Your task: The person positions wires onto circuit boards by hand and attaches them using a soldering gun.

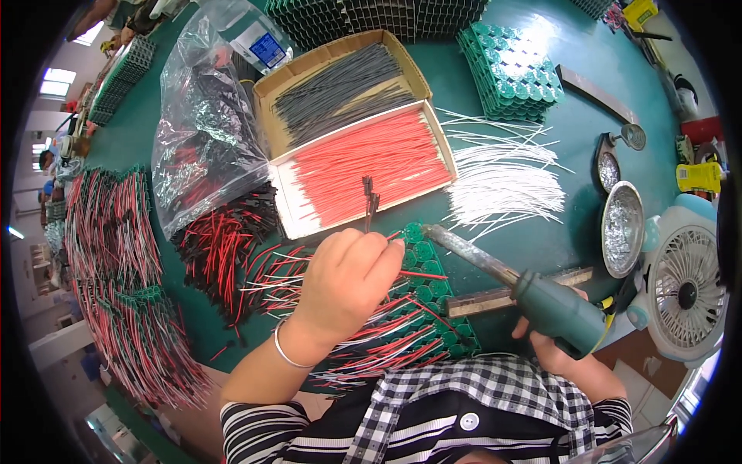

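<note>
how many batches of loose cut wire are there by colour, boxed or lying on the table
grey wires in the cardboard box: 1
red wires in the white box: 1
white wires on the green table: 1
total: 3

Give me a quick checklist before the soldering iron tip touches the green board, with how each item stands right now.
1. Iron held: right hand grips the soldering iron by its green handle. Ok.
2. Tip position: it hangs at the edge of the green board; contact cannot tell.
3. Wire held: left hand pinches a black connector lead over the board. Ok.
4. Fingers clear of the tip: close beside it. Not ok.
5. Iron rest: metal bar lies under the iron. Ok.
6. Tip hot: cannot tell.
</note>
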A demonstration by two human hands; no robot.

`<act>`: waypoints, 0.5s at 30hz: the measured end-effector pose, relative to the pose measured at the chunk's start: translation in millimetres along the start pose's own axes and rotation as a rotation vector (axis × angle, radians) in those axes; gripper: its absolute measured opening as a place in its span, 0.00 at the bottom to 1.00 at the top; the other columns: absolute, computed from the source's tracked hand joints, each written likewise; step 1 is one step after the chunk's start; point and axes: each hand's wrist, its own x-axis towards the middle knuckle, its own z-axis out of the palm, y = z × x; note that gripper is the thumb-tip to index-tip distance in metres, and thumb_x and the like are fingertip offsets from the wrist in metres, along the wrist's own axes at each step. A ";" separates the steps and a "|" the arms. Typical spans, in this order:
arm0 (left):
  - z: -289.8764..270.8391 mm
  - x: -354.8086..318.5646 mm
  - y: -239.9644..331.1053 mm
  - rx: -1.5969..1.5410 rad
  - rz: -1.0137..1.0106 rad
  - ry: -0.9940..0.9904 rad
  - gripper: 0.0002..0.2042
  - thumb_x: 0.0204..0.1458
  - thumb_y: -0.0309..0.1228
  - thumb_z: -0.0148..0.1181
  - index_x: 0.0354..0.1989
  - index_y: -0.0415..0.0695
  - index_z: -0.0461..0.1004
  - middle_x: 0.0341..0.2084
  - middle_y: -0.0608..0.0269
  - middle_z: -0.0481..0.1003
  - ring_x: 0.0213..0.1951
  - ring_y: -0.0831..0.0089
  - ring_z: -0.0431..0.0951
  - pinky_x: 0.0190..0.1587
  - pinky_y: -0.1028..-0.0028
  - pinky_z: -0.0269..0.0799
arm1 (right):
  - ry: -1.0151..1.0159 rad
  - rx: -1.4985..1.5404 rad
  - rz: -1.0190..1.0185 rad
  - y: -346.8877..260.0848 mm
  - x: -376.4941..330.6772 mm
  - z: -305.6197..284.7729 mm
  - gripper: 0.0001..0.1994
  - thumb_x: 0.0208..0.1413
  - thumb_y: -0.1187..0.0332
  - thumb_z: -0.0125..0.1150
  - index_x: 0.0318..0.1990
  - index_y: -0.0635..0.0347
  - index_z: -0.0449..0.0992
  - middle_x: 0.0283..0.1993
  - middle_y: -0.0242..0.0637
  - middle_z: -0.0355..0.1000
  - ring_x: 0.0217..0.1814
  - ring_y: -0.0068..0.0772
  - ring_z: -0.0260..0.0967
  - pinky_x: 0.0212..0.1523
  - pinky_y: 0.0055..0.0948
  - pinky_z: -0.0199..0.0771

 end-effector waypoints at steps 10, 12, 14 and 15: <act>0.4 -0.2 -1.0 -0.019 0.003 -0.015 0.11 0.38 0.20 0.61 0.34 0.37 0.76 0.27 0.60 0.69 0.28 0.65 0.69 0.32 0.69 0.67 | 0.018 -0.115 -0.097 0.7 3.6 5.4 0.13 0.57 0.61 0.49 0.41 0.59 0.74 0.22 0.27 0.73 0.25 0.25 0.72 0.37 0.29 0.68; 0.5 -1.4 -2.0 -0.029 -0.010 0.011 0.12 0.37 0.21 0.61 0.34 0.37 0.77 0.26 0.61 0.68 0.27 0.65 0.69 0.30 0.69 0.67 | 0.023 -0.069 -0.102 0.9 3.1 5.2 0.12 0.57 0.63 0.50 0.41 0.59 0.74 0.21 0.27 0.72 0.27 0.26 0.72 0.38 0.29 0.68; 1.0 -1.4 -1.9 -0.019 -0.004 0.027 0.12 0.37 0.21 0.61 0.34 0.38 0.77 0.26 0.62 0.68 0.27 0.65 0.69 0.30 0.69 0.67 | 0.030 -0.059 -0.121 -2.6 9.1 3.8 0.12 0.57 0.64 0.50 0.41 0.60 0.74 0.21 0.28 0.72 0.28 0.27 0.72 0.39 0.29 0.68; 1.0 -1.4 -1.7 -0.010 0.002 0.043 0.12 0.37 0.21 0.62 0.33 0.38 0.77 0.26 0.62 0.68 0.27 0.66 0.69 0.29 0.70 0.66 | 0.037 -0.049 -0.141 -3.9 11.1 3.3 0.12 0.57 0.64 0.50 0.41 0.61 0.74 0.20 0.28 0.72 0.28 0.27 0.72 0.40 0.29 0.68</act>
